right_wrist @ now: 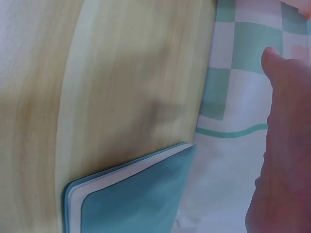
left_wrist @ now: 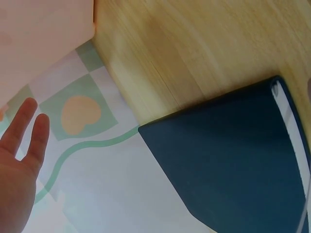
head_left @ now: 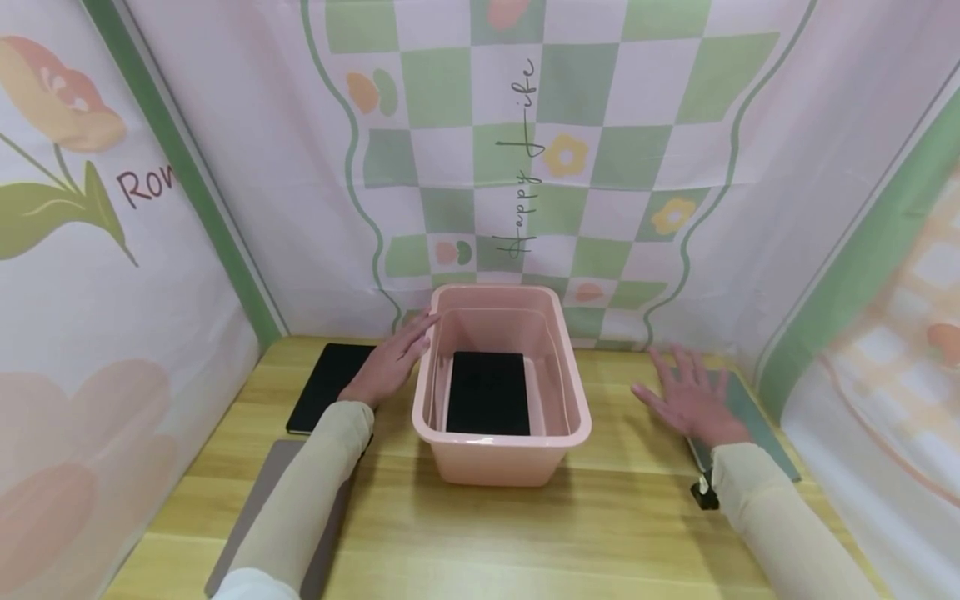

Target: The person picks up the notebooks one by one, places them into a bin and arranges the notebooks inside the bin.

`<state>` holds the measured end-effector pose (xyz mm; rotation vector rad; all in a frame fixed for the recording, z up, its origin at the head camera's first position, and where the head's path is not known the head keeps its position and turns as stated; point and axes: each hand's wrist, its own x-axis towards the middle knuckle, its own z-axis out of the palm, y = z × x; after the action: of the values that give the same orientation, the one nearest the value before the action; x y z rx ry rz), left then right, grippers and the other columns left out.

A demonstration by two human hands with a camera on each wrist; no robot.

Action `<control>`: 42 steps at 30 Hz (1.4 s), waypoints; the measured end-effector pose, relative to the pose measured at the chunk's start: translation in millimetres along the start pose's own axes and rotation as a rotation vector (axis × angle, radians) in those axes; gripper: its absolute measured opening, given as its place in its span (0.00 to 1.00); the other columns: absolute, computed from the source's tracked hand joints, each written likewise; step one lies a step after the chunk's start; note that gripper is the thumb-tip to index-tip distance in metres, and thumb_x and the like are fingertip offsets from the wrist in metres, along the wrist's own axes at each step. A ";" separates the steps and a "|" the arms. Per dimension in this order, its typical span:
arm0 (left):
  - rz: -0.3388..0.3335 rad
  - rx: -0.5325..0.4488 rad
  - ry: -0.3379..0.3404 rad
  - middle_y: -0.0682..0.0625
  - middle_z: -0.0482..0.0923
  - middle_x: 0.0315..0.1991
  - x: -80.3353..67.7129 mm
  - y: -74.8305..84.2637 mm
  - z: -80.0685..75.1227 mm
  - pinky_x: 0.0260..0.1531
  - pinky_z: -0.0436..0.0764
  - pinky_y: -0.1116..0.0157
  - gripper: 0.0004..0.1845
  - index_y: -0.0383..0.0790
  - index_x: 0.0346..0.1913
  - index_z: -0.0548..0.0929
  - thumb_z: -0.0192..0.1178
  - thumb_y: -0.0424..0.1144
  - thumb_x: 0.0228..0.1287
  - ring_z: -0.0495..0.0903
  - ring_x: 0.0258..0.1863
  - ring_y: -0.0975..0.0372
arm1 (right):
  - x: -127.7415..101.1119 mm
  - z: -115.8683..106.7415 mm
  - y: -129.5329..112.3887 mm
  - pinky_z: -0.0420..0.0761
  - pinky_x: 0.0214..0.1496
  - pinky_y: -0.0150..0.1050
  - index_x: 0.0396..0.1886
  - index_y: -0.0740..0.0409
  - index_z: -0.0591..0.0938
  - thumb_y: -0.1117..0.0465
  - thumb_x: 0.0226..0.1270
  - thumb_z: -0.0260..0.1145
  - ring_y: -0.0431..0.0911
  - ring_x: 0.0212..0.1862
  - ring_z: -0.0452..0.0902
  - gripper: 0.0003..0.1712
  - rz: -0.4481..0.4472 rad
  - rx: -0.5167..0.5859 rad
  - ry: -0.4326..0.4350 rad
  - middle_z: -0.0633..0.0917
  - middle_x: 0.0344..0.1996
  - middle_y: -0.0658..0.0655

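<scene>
The left hand (head_left: pixel 390 362) has its fingers straight and together, gripping nothing; the fingertips reach the left rim of the pink tub (head_left: pixel 573 392), though whether they touch it cannot be told. The palm hovers over the right edge of a black notebook (head_left: pixel 326 385), which lies flat on the wooden bench (head_left: pixel 525 533) just left of the tub. In the left wrist view the same dark notebook (left_wrist: pixel 233 165) lies with its corner toward the patterned backdrop, and the hand (left_wrist: pixel 17 165) shows straight fingers. A grey mat (head_left: pixel 262 500) lies under the left forearm.

The right hand (head_left: pixel 693 400) is spread wide, fingers apart and flat, holding nothing; it lies over the near end of a teal notebook (head_left: pixel 757 421) at the bench's right side, well apart from the tub. The right wrist view shows that teal notebook (right_wrist: pixel 131 199) shut, its pages edging the cover.

Inside the tub, a second black notebook (head_left: pixel 487 393) lies flat on the bottom.
</scene>
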<state>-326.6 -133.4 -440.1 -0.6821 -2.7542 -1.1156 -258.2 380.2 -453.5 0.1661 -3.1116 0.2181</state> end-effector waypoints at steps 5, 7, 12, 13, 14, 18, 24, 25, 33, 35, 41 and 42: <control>0.006 0.006 0.000 0.72 0.44 0.82 0.1 0.0 0.9 0.79 0.55 0.42 0.29 0.78 0.78 0.55 0.32 0.69 0.78 0.51 0.83 0.58 | -4.5 3.2 7.0 0.19 0.64 0.83 0.84 0.53 0.37 0.28 0.77 0.41 0.81 0.76 0.27 0.52 0.016 0.011 -0.017 0.32 0.80 0.73; 0.008 0.005 0.000 0.72 0.44 0.82 -0.1 0.4 1.1 0.79 0.55 0.42 0.29 0.77 0.78 0.55 0.32 0.69 0.78 0.51 0.83 0.59 | -6.6 4.5 10.4 0.18 0.63 0.83 0.84 0.55 0.37 0.28 0.77 0.40 0.83 0.75 0.26 0.52 0.025 0.022 -0.031 0.29 0.80 0.73; 0.005 -0.006 -0.001 0.73 0.44 0.82 -0.5 0.9 1.2 0.79 0.55 0.43 0.29 0.78 0.78 0.55 0.33 0.69 0.78 0.51 0.83 0.58 | -12.0 5.3 15.2 0.19 0.62 0.84 0.84 0.58 0.42 0.28 0.77 0.40 0.84 0.74 0.26 0.52 0.037 0.058 -0.049 0.28 0.79 0.74; 0.005 -0.007 -0.001 0.73 0.44 0.82 -0.4 0.7 1.3 0.79 0.55 0.43 0.29 0.78 0.78 0.55 0.33 0.69 0.78 0.51 0.83 0.57 | -12.6 5.5 16.3 0.20 0.63 0.84 0.84 0.58 0.42 0.28 0.77 0.40 0.84 0.74 0.27 0.52 0.036 0.060 -0.049 0.29 0.79 0.74; 0.007 -0.009 -0.001 0.73 0.44 0.82 -0.3 0.4 1.4 0.79 0.55 0.42 0.29 0.78 0.78 0.55 0.33 0.69 0.78 0.51 0.83 0.57 | -13.0 5.7 17.3 0.20 0.63 0.84 0.84 0.57 0.42 0.28 0.77 0.40 0.84 0.74 0.27 0.52 0.038 0.059 -0.053 0.29 0.79 0.74; 0.010 -0.012 0.003 0.74 0.43 0.81 -1.0 -0.1 1.9 0.80 0.55 0.43 0.28 0.78 0.78 0.55 0.32 0.68 0.78 0.50 0.83 0.59 | -13.3 7.1 21.9 0.22 0.64 0.85 0.84 0.55 0.39 0.29 0.78 0.40 0.85 0.74 0.27 0.51 0.045 0.048 -0.057 0.30 0.79 0.75; 0.014 -0.017 0.008 0.74 0.44 0.81 -2.7 1.1 2.8 0.80 0.55 0.43 0.28 0.76 0.78 0.56 0.33 0.66 0.79 0.50 0.83 0.58 | -16.3 9.5 28.2 0.25 0.64 0.85 0.84 0.55 0.39 0.28 0.77 0.40 0.85 0.74 0.29 0.52 0.063 0.049 -0.055 0.34 0.79 0.78; 0.013 -0.018 0.009 0.73 0.44 0.82 -2.7 1.6 2.8 0.79 0.55 0.43 0.28 0.75 0.78 0.56 0.33 0.66 0.80 0.50 0.83 0.57 | -17.5 9.9 29.3 0.26 0.64 0.86 0.84 0.55 0.38 0.28 0.77 0.40 0.85 0.74 0.29 0.52 0.066 0.051 -0.058 0.34 0.79 0.78; 0.001 -0.009 0.006 0.72 0.45 0.82 -2.6 3.8 1.8 0.79 0.55 0.42 0.27 0.79 0.78 0.55 0.33 0.67 0.79 0.51 0.83 0.55 | -25.1 13.3 41.7 0.25 0.62 0.87 0.84 0.55 0.36 0.27 0.77 0.39 0.85 0.74 0.30 0.53 0.099 0.044 -0.061 0.36 0.78 0.80; -0.004 -0.006 0.008 0.73 0.45 0.82 -2.9 3.8 1.7 0.79 0.55 0.42 0.27 0.79 0.77 0.55 0.33 0.67 0.79 0.51 0.83 0.57 | -26.7 12.8 44.2 0.27 0.62 0.88 0.84 0.56 0.36 0.27 0.77 0.39 0.85 0.74 0.31 0.53 0.108 0.044 -0.071 0.35 0.78 0.80; -0.002 -0.006 0.005 0.72 0.45 0.82 -2.1 3.0 1.0 0.79 0.55 0.42 0.28 0.78 0.78 0.56 0.32 0.67 0.79 0.51 0.83 0.57 | -33.9 10.0 52.0 0.33 0.60 0.90 0.83 0.61 0.39 0.26 0.76 0.38 0.87 0.72 0.33 0.55 0.118 0.036 -0.092 0.35 0.77 0.81; -0.001 -0.007 0.005 0.72 0.45 0.82 -1.6 2.8 0.8 0.79 0.55 0.42 0.28 0.77 0.78 0.56 0.32 0.67 0.79 0.51 0.83 0.56 | -35.0 10.3 53.8 0.33 0.60 0.90 0.83 0.62 0.40 0.26 0.76 0.38 0.87 0.72 0.33 0.55 0.120 0.034 -0.095 0.35 0.77 0.82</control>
<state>-323.8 -131.7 -439.4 -0.6782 -2.7481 -1.1261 -229.3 435.4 -472.0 -0.0099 -3.2165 0.2736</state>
